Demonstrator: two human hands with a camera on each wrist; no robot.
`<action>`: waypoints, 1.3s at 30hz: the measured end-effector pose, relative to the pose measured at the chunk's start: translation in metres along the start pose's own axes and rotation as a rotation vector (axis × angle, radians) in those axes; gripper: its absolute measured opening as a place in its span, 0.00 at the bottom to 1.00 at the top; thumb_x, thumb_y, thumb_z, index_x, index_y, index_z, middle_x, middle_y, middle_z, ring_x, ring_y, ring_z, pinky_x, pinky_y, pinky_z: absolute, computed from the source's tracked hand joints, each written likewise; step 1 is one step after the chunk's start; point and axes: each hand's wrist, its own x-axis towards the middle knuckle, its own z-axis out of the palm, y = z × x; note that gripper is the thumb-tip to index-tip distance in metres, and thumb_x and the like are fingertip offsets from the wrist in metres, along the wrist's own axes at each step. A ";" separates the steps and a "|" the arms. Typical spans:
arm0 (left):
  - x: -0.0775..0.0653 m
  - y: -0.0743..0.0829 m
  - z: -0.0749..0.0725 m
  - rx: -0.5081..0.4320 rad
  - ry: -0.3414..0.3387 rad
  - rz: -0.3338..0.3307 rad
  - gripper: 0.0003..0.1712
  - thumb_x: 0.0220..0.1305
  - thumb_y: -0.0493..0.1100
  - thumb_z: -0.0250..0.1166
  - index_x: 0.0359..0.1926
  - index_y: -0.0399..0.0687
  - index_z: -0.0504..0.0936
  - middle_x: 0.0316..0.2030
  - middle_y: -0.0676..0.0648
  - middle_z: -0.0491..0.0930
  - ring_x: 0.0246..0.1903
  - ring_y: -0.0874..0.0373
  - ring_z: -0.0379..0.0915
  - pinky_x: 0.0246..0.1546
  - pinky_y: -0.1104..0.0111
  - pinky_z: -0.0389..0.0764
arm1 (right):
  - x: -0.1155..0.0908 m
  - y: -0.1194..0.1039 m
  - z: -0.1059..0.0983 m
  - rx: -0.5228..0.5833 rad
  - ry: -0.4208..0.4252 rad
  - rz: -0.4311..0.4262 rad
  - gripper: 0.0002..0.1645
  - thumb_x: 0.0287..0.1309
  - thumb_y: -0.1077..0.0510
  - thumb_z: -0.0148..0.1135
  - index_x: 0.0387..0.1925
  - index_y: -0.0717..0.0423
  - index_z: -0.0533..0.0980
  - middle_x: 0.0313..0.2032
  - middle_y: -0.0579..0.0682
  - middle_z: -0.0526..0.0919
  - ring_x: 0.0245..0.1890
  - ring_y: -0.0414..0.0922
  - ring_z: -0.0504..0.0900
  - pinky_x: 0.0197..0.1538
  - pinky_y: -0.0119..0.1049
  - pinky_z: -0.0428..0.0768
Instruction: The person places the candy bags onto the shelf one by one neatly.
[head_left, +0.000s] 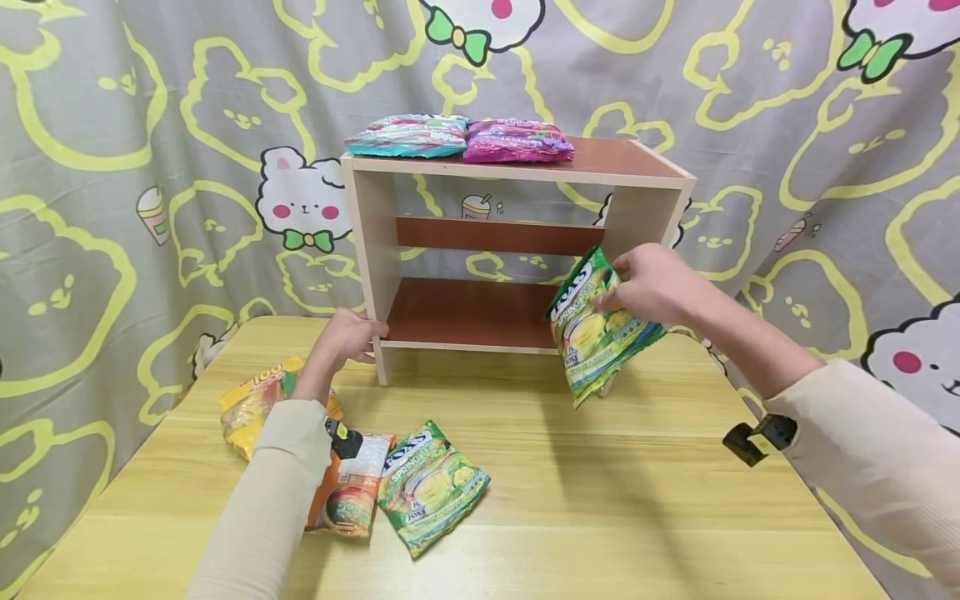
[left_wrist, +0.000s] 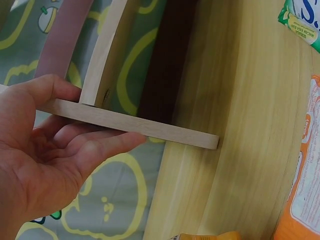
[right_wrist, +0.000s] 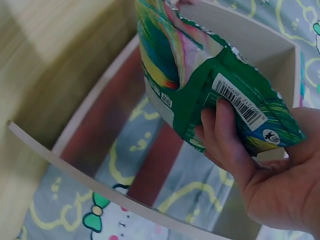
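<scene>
A small two-level shelf (head_left: 624, 158) with pale edges and reddish-brown boards stands on the table. My right hand (head_left: 656, 283) pinches a green and yellow Fox's candy bag (head_left: 588, 337) by its side, in front of the shelf's right opening. In the right wrist view the bag's back, with a barcode, faces the camera, and fingers lie across it. My left hand (head_left: 348, 335) grips the shelf's left side panel (left_wrist: 150, 126) low down, fingers around its front edge. On the shelf's top lie a teal candy bag (head_left: 408, 137) and a purple candy bag (head_left: 517, 142), side by side.
On the wooden table (head_left: 600, 517), a second green Fox's bag (head_left: 431, 492) lies front left. Beside it are an orange bag (head_left: 348, 504) and a yellow bag (head_left: 251, 412), both partly hidden by my left arm. A patterned curtain (head_left: 225, 100) hangs behind the shelf.
</scene>
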 end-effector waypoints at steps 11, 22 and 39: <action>-0.001 -0.001 0.000 -0.003 0.002 0.006 0.22 0.66 0.42 0.61 0.53 0.27 0.82 0.60 0.30 0.76 0.58 0.34 0.76 0.50 0.52 0.86 | -0.006 -0.012 -0.037 0.074 0.023 0.046 0.34 0.65 0.45 0.64 0.62 0.65 0.75 0.30 0.50 0.88 0.27 0.42 0.84 0.34 0.36 0.79; 0.000 -0.002 0.000 -0.011 0.008 0.002 0.22 0.65 0.42 0.61 0.53 0.27 0.82 0.60 0.30 0.77 0.57 0.34 0.77 0.49 0.52 0.87 | -0.019 -0.017 -0.071 0.067 0.109 0.080 0.45 0.66 0.34 0.59 0.75 0.53 0.64 0.30 0.46 0.86 0.23 0.45 0.83 0.29 0.38 0.78; -0.001 -0.002 0.001 -0.014 0.012 0.004 0.22 0.65 0.42 0.61 0.53 0.26 0.82 0.59 0.29 0.78 0.58 0.33 0.76 0.51 0.51 0.86 | -0.021 0.003 -0.096 0.650 0.226 0.152 0.45 0.65 0.44 0.65 0.76 0.55 0.60 0.24 0.38 0.86 0.21 0.36 0.85 0.25 0.27 0.82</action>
